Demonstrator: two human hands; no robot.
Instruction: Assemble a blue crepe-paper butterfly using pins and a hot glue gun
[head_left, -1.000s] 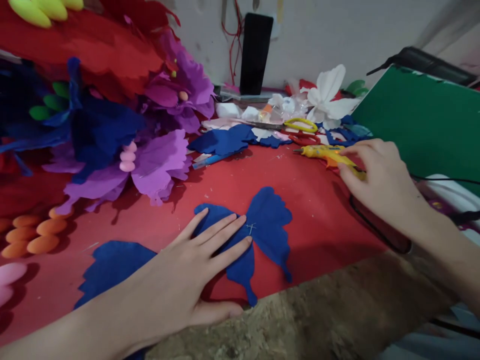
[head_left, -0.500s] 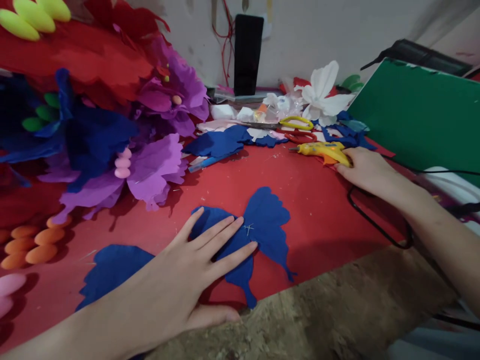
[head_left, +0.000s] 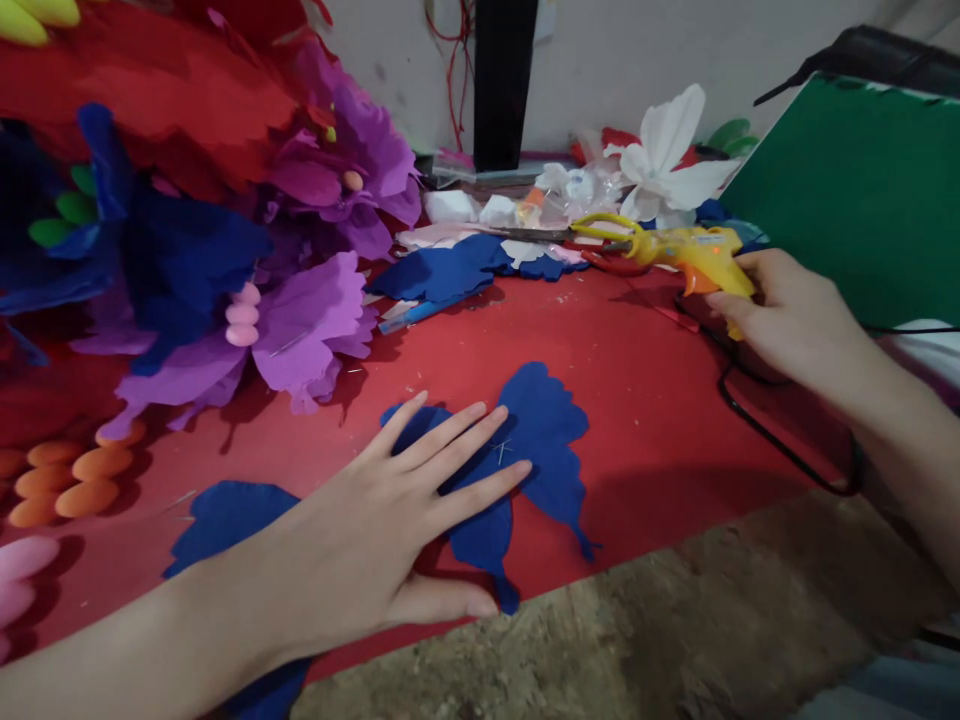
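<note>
My left hand [head_left: 409, 500] lies flat with fingers spread on a blue butterfly cutout [head_left: 544, 430], partly covering its left wing. Thin pale strands cross at the middle of the cutout, just beyond my fingertips. Another blue cutout [head_left: 225, 520] is partly hidden under my left wrist and forearm. My right hand [head_left: 787, 300] is wrapped round the handle of a yellow hot glue gun [head_left: 697, 255], raised off the surface with its nozzle pointing left. A black cord [head_left: 780, 450] trails below the right hand.
Red sheet [head_left: 630, 400] covers the wooden table [head_left: 637, 620]. Paper butterflies and flowers in purple [head_left: 315, 320], red and blue crowd the left. Scissors [head_left: 607, 230], blue scraps [head_left: 442, 270] and a white flower [head_left: 667, 165] lie behind. A green board [head_left: 862, 200] leans at right; a black phone [head_left: 504, 80] stands at the wall.
My right hand has lifted the glue gun up off the red sheet. My left hand stays spread on the blue butterfly. The camera view has tilted slightly down.
</note>
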